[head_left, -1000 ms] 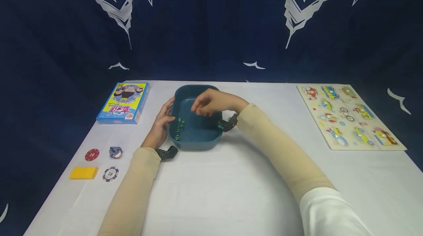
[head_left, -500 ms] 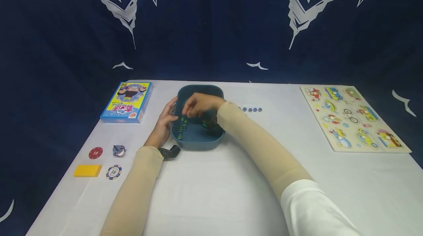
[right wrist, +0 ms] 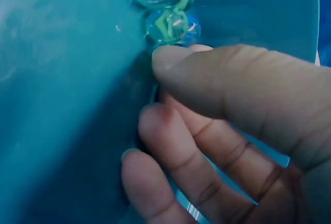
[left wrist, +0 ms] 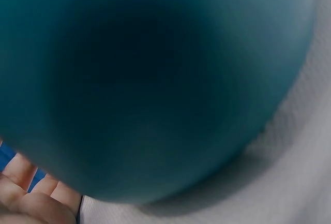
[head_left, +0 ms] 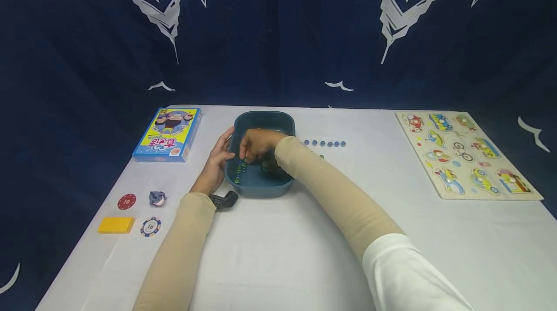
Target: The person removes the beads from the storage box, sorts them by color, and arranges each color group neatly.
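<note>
A dark teal bin stands on the white table, with several green and blue marbles along the left side of its floor. My left hand rests against the bin's outer left wall, thumb near the rim. In the left wrist view, the bin's wall fills most of the picture beside the fingers. My right hand reaches into the bin, thumb and index fingertips together at a glass marble. In the right wrist view, my right thumb partly covers the marbles.
A row of blue marbles lies right of the bin, with a green one nearer. At left are a blue-yellow box, red chip, shark figure, yellow block and blue-white chip; a puzzle board is far right.
My right hand has moved left and down inside the bin to the marbles, uncovering the blue row on the table. My left hand stays at the bin's wall. The view has shifted slightly.
</note>
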Available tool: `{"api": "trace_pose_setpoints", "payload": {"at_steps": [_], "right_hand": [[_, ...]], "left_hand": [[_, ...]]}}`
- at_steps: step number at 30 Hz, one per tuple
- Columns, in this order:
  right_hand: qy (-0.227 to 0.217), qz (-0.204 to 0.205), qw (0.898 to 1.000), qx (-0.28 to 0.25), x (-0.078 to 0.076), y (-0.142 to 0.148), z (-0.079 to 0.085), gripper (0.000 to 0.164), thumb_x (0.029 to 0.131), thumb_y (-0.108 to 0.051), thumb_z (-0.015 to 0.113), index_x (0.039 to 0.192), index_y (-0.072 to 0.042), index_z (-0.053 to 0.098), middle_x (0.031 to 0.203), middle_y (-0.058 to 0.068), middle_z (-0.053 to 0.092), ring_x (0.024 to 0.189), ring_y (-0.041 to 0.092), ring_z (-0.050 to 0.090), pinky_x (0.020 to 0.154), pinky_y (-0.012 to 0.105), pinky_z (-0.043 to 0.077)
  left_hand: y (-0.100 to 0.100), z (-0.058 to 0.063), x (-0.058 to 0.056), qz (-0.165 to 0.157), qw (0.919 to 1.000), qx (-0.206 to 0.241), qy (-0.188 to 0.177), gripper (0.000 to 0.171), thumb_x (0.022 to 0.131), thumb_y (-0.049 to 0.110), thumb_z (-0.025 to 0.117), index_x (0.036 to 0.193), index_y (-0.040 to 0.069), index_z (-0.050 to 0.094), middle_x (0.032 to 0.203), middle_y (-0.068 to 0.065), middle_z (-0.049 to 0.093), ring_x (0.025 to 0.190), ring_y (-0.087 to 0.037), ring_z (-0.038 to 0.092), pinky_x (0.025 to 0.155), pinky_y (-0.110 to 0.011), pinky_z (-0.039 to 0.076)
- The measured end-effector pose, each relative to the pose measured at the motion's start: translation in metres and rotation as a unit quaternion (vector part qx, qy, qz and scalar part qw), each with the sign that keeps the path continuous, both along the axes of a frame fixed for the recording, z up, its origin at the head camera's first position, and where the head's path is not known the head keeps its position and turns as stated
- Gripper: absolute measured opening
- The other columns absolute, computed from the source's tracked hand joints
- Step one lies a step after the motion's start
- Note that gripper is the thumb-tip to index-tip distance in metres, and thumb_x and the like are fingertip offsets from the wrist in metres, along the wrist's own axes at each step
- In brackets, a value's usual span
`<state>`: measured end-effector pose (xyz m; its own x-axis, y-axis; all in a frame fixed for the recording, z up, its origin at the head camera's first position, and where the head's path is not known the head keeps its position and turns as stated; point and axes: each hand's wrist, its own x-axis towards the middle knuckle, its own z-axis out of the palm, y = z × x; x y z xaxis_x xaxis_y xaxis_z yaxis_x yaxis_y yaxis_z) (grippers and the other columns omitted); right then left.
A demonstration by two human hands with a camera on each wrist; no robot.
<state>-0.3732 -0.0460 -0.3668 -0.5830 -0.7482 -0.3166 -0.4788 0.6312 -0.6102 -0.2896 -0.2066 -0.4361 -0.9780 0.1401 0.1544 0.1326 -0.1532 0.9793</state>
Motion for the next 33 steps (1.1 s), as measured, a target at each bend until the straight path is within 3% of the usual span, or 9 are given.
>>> {"api": "trace_pose_setpoints", "payload": {"at_steps": [8, 12, 16, 19, 23, 26, 33], "right_hand": [[0.010, 0.022, 1.000, 0.003, 0.001, 0.020, 0.011, 0.008, 0.085, -0.006, 0.073, 0.092, -0.008, 0.073, 0.091, 0.003, 0.070, 0.083, 0.015, 0.061, 0.072, 0.029, 0.055], [0.012, 0.039, 0.998, -0.051, 0.001, 0.041, 0.021, 0.009, 0.086, -0.008, 0.073, 0.096, -0.007, 0.073, 0.092, 0.004, 0.071, 0.084, 0.016, 0.065, 0.073, 0.030, 0.056], [0.000, 0.040, 0.989, -0.143, 0.002, 0.070, 0.029, 0.015, 0.089, -0.005, 0.071, 0.103, 0.000, 0.072, 0.093, 0.006, 0.073, 0.083, 0.016, 0.066, 0.072, 0.031, 0.055], [-0.009, 0.020, 0.977, -0.212, 0.005, 0.094, 0.033, 0.018, 0.089, -0.004, 0.070, 0.106, 0.004, 0.070, 0.092, 0.008, 0.072, 0.079, 0.020, 0.063, 0.070, 0.032, 0.053], [-0.003, -0.026, 0.966, -0.256, 0.012, 0.127, 0.032, 0.021, 0.090, -0.008, 0.071, 0.107, 0.004, 0.070, 0.090, 0.009, 0.070, 0.077, 0.027, 0.060, 0.071, 0.039, 0.052], [0.007, -0.062, 0.963, -0.262, 0.017, 0.151, 0.026, 0.021, 0.091, -0.009, 0.070, 0.108, 0.002, 0.070, 0.091, 0.009, 0.069, 0.078, 0.027, 0.061, 0.073, 0.043, 0.052], [0.031, -0.134, 0.961, -0.241, 0.024, 0.196, 0.004, 0.018, 0.091, -0.006, 0.068, 0.107, 0.000, 0.071, 0.101, 0.009, 0.072, 0.082, 0.019, 0.064, 0.076, 0.038, 0.054]], "left_hand": [[0.005, 0.000, -0.001, -0.001, 1.0000, -0.001, -0.006, 0.081, 0.081, 0.007, 0.041, 0.159, 0.017, 0.024, 0.163, -0.008, 0.024, 0.149, -0.025, 0.021, 0.119, -0.049, 0.012], [0.006, -0.001, -0.002, 0.001, 0.9999, -0.013, -0.009, 0.081, 0.081, 0.008, 0.041, 0.159, 0.018, 0.024, 0.163, -0.007, 0.023, 0.150, -0.024, 0.017, 0.119, -0.051, 0.007], [0.007, -0.001, -0.003, 0.002, 0.9997, -0.023, -0.009, 0.080, 0.081, 0.009, 0.042, 0.159, 0.019, 0.025, 0.163, -0.006, 0.023, 0.150, -0.024, 0.017, 0.119, -0.053, 0.004], [0.006, 0.000, -0.002, 0.004, 0.9997, -0.022, -0.010, 0.080, 0.081, 0.008, 0.042, 0.159, 0.020, 0.025, 0.163, -0.005, 0.024, 0.150, -0.024, 0.018, 0.119, -0.053, 0.004], [0.004, 0.000, -0.001, 0.008, 0.9996, -0.022, -0.013, 0.081, 0.081, 0.008, 0.042, 0.159, 0.020, 0.025, 0.163, -0.005, 0.024, 0.150, -0.024, 0.018, 0.118, -0.053, 0.004], [0.003, 0.001, 0.000, 0.008, 0.9996, -0.022, -0.015, 0.081, 0.081, 0.008, 0.042, 0.159, 0.021, 0.025, 0.164, -0.004, 0.023, 0.150, -0.024, 0.017, 0.118, -0.054, 0.005], [0.002, 0.002, 0.001, 0.010, 0.9997, -0.015, -0.015, 0.081, 0.081, 0.007, 0.042, 0.159, 0.019, 0.025, 0.164, -0.005, 0.022, 0.150, -0.024, 0.017, 0.118, -0.054, 0.004]]}}
